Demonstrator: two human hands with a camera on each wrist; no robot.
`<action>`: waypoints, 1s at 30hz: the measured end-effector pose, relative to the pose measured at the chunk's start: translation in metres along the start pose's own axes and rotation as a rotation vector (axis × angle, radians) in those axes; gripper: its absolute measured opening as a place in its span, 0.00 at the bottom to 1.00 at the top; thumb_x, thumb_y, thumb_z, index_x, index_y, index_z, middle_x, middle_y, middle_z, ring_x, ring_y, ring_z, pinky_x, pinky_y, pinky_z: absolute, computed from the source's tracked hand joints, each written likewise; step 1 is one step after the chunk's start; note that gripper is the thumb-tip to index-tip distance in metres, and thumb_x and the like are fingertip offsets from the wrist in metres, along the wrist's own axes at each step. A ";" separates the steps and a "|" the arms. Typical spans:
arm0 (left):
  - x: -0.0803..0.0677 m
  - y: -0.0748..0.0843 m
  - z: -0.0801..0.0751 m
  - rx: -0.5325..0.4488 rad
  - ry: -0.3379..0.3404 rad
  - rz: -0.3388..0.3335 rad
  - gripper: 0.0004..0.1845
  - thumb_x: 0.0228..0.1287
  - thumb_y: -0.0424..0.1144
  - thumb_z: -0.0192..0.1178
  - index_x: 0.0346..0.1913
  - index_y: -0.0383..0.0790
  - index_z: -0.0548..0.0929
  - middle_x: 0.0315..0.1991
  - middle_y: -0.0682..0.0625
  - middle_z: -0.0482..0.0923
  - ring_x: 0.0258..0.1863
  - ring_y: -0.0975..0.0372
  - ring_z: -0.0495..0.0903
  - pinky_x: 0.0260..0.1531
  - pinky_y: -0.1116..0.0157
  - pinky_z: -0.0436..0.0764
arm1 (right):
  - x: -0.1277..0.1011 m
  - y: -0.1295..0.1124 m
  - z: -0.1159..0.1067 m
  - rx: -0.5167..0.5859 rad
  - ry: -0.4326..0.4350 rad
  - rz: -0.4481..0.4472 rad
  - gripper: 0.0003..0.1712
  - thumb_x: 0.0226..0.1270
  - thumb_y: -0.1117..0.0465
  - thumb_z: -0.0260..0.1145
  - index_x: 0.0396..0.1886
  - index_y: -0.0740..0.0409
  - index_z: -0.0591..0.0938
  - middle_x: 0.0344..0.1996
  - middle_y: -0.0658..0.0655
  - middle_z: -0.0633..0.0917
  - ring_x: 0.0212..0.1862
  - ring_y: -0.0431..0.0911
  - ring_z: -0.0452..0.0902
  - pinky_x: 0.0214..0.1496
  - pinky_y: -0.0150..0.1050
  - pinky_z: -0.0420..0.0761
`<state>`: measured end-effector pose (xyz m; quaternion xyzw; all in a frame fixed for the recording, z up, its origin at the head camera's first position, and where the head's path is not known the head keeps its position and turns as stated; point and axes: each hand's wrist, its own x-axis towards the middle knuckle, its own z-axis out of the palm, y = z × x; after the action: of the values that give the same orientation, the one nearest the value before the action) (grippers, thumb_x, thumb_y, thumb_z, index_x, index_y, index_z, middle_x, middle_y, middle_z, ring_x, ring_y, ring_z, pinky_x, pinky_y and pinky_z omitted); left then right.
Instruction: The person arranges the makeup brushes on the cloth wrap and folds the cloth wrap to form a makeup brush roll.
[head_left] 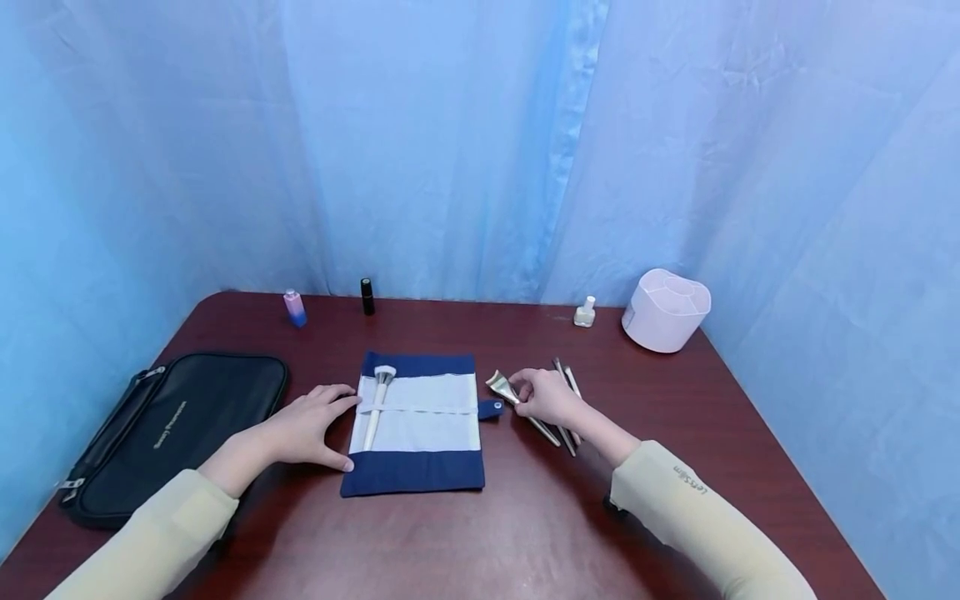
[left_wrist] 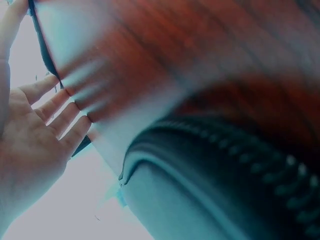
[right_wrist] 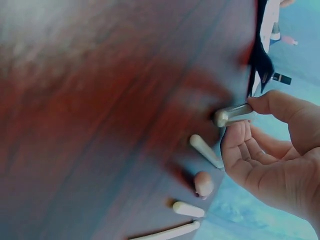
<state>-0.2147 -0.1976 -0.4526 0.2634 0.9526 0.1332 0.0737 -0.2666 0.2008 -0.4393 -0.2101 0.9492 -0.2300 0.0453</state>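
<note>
A blue and white brush roll (head_left: pixel 417 422) lies unrolled in the middle of the table, with one white brush (head_left: pixel 377 404) tucked under its strap. My left hand (head_left: pixel 315 421) rests flat on the table, fingers straight, touching the roll's left edge (left_wrist: pixel 50 60). My right hand (head_left: pixel 546 397) pinches a fan-headed silver brush (head_left: pixel 501 387) by its handle (right_wrist: pixel 234 114), just right of the roll's blue tab (head_left: pixel 491 408). Several more brushes (head_left: pixel 567 385) lie on the table under and behind that hand, and their handle ends (right_wrist: pixel 204 150) show in the right wrist view.
A black zip case (head_left: pixel 165 429) lies at the left of the dark wooden table (head_left: pixel 525 533). Along the back stand a pink bottle (head_left: pixel 295 307), a black tube (head_left: pixel 367 296), a small pale bottle (head_left: pixel 585 312) and a white organiser pot (head_left: pixel 666 309). Blue curtains surround the table.
</note>
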 end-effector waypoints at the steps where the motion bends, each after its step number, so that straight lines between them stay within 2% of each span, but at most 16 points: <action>1: 0.000 0.000 0.000 0.001 -0.003 0.000 0.54 0.40 0.66 0.69 0.68 0.38 0.65 0.67 0.40 0.62 0.64 0.44 0.61 0.58 0.40 0.65 | 0.000 -0.001 -0.001 0.004 -0.005 0.004 0.21 0.52 0.66 0.69 0.49 0.61 0.81 0.24 0.48 0.82 0.27 0.37 0.75 0.31 0.33 0.76; 10: 0.002 0.000 -0.002 0.016 0.000 0.007 0.54 0.41 0.67 0.68 0.68 0.38 0.65 0.67 0.39 0.61 0.65 0.45 0.60 0.58 0.41 0.65 | 0.004 -0.016 -0.016 0.126 0.031 -0.015 0.17 0.52 0.65 0.66 0.45 0.60 0.78 0.29 0.52 0.80 0.30 0.41 0.74 0.35 0.35 0.75; 18: 0.004 0.000 -0.003 0.018 -0.019 0.003 0.54 0.42 0.67 0.68 0.69 0.38 0.64 0.68 0.40 0.60 0.65 0.46 0.60 0.59 0.41 0.65 | 0.011 -0.034 -0.032 0.160 0.071 -0.023 0.19 0.55 0.62 0.67 0.47 0.56 0.77 0.33 0.51 0.81 0.34 0.41 0.77 0.39 0.37 0.77; 23: 0.003 0.001 -0.004 0.020 -0.027 0.003 0.54 0.42 0.66 0.68 0.69 0.38 0.64 0.68 0.39 0.60 0.65 0.45 0.59 0.59 0.41 0.65 | 0.014 -0.044 -0.041 0.232 0.112 -0.063 0.15 0.59 0.59 0.67 0.46 0.54 0.77 0.33 0.51 0.82 0.32 0.42 0.78 0.34 0.37 0.79; 30: 0.000 0.002 -0.007 0.012 -0.043 -0.007 0.53 0.43 0.65 0.69 0.69 0.37 0.64 0.68 0.39 0.60 0.65 0.45 0.59 0.59 0.40 0.64 | 0.023 -0.065 -0.049 0.380 0.125 -0.091 0.18 0.63 0.58 0.65 0.51 0.54 0.73 0.34 0.56 0.83 0.28 0.53 0.82 0.30 0.41 0.82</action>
<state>-0.2148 -0.1976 -0.4455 0.2633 0.9525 0.1215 0.0930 -0.2724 0.1594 -0.3661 -0.2255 0.8792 -0.4195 0.0149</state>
